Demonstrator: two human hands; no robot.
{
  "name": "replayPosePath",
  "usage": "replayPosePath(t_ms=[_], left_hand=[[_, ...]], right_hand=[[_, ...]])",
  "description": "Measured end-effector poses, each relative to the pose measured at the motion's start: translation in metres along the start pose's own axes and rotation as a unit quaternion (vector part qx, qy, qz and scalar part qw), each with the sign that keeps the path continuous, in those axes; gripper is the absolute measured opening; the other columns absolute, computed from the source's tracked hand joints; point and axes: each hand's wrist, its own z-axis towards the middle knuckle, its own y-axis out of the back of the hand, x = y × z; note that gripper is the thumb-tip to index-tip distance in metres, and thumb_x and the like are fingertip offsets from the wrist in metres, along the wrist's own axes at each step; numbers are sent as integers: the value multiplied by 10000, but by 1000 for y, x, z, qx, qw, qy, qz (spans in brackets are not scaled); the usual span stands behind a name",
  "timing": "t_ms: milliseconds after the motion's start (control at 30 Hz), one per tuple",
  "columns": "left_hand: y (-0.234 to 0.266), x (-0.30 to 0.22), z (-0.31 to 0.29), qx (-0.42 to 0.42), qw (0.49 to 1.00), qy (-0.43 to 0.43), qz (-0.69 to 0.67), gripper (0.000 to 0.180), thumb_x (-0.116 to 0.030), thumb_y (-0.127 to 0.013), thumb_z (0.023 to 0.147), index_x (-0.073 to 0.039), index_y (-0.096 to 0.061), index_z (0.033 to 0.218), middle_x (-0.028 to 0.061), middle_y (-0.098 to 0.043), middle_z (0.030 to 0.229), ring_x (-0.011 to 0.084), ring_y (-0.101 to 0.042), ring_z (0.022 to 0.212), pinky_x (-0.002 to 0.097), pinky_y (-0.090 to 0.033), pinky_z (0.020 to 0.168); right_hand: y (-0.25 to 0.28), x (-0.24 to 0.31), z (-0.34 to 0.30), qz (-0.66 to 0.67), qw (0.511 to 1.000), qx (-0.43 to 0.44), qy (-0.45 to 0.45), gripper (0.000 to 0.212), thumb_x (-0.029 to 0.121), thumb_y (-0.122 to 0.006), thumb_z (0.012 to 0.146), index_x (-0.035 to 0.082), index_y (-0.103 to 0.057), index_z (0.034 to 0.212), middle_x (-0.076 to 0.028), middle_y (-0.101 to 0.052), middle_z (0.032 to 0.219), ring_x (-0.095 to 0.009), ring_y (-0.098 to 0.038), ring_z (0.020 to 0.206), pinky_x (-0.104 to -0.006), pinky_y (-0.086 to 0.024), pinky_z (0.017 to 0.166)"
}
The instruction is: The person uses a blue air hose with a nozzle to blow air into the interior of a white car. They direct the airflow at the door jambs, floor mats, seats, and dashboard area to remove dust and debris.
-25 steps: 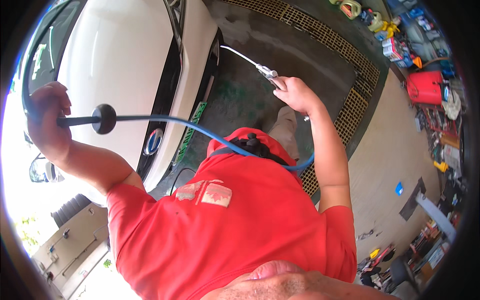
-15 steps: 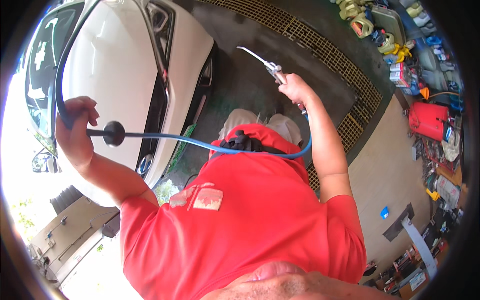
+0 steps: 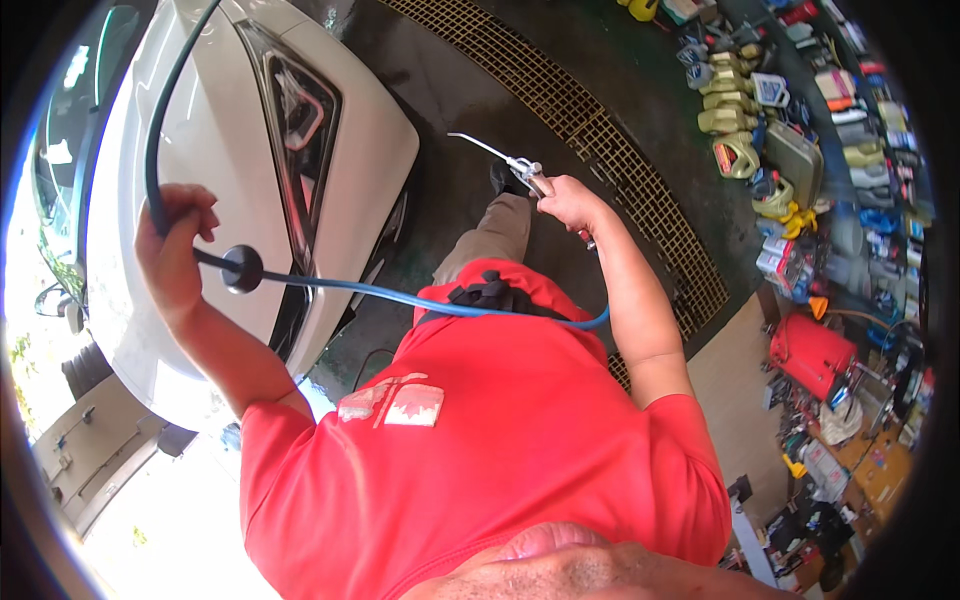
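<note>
My left hand [image 3: 175, 250] is closed around a dark hose, raised at the left in front of a white car [image 3: 190, 110]. Just past that hand, a round black stopper [image 3: 242, 269] sits on the hose. From there the blue hose [image 3: 400, 301] sags across my waist toward my right forearm. My right hand [image 3: 575, 205] grips the handle of a metal spray gun [image 3: 525, 172], whose thin bent nozzle points away to the upper left. Where the hose joins the gun is hidden behind my right arm.
A yellowish floor grating [image 3: 560, 100] curves across the dark wet floor. Along the right stand rows of bottles and jugs [image 3: 730, 105], a red container [image 3: 812, 355] and cluttered tools. My leg [image 3: 495, 235] is stepping forward beside the car's bumper.
I have moved along the car's front, and the headlight and grating have shifted in view. The gun has come slightly left and nearer. Both hands keep their hold.
</note>
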Motion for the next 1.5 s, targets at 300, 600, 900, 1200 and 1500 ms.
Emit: replayPosePath(t_ms=[300,600,900,1200,1500], left_hand=[[-24,4,256,-27,999,11,-23,208,82,-466,828,16,-603,971,113,-659,904,143,-584,720,256,-442,630],[-45,3,459,-34,999,29,19,190,53,-476,854,-8,-593,992,99,-671,936,122,-577,716,247,-436,625],[-71,12,648,-153,980,90,88,229,79,-465,833,-14,-593,998,105,-673,923,121,-583,702,240,-426,607],[-19,58,792,-223,956,159,109,180,80,-464,864,-32,-578,947,101,-657,926,120,-576,690,230,-419,581],[59,166,1048,-159,970,158,93,213,76,-442,769,-25,-607,857,27,-591,757,92,-534,650,235,-396,564]], right_hand=[[178,153,120,-50,995,-22,83,377,161,-600,781,33,-653,1131,-85,-618,718,-184,-595,620,-334,-500,602],[287,288,313,-147,983,43,105,350,130,-564,784,7,-656,1099,-183,-673,906,-279,-645,833,-361,-493,772],[390,424,564,-282,932,76,216,274,159,-544,782,-51,-642,928,-238,-639,722,-368,-650,625,-441,-523,599],[414,623,776,-334,892,85,293,283,132,-564,791,-45,-692,971,-273,-675,985,-415,-652,948,-456,-523,837],[542,768,900,-177,966,15,190,262,132,-628,808,76,-594,1061,-96,-554,647,-188,-541,497,-347,-425,465]])
